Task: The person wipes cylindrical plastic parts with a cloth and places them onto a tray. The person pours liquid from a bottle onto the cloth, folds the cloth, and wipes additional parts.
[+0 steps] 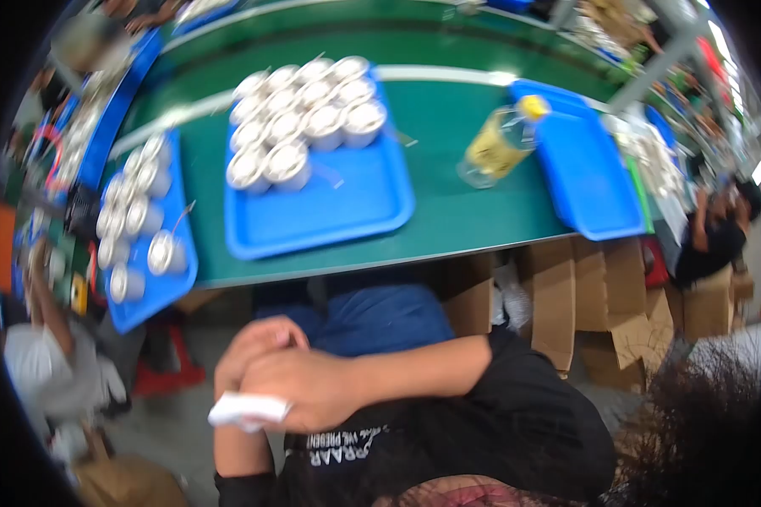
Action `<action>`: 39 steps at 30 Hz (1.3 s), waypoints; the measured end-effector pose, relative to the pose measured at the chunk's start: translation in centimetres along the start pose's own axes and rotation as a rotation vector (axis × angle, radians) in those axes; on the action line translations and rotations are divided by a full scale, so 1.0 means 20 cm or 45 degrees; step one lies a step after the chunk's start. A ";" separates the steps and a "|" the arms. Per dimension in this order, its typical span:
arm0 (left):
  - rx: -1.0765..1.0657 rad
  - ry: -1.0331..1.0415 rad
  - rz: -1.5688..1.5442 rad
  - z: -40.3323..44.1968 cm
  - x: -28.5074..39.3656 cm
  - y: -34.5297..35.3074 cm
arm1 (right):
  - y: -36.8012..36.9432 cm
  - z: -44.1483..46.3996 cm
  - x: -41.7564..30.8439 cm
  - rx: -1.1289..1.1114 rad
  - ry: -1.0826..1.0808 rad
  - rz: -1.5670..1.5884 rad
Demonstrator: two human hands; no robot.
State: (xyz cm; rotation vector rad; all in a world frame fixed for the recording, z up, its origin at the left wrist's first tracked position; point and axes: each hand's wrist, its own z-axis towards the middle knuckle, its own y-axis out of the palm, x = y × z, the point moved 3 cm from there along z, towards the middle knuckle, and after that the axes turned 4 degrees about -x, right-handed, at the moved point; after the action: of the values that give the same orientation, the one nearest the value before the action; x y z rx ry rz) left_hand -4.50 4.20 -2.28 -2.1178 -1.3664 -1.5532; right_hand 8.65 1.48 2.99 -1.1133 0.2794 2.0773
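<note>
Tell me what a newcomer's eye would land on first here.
Probably the rows of white round pieces crowding the far part of the blue tray in the middle of the green table. Next comes the yellow-capped bottle, to the right of that tray. Nearer the camera, in front of the person's body, the right hand lies across by the left hand, with a white, cloth-like piece at its fingers.

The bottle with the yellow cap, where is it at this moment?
In the head view, the bottle is right of centre on the green table, between the middle blue tray and the right-hand blue tray.
</note>
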 end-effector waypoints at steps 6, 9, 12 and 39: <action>0.968 0.303 0.587 -0.48 0.25 -0.41 | -0.10 -0.34 0.13 0.221 1.093 0.828; 1.588 0.340 1.413 -0.61 0.43 -0.49 | -0.10 -0.45 0.18 0.329 1.152 0.722; 1.843 0.061 1.724 -0.58 0.47 -0.63 | -0.12 -0.43 0.14 0.300 1.141 0.599; 0.328 0.971 -0.064 -0.13 0.01 0.12 | -0.36 -0.24 0.02 0.619 0.812 0.326</action>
State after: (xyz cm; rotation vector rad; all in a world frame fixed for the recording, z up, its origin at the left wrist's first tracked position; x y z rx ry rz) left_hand -4.39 1.33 -0.16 -1.1481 -1.2344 -1.8032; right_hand 16.67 4.27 0.88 -1.4422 1.2179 1.6557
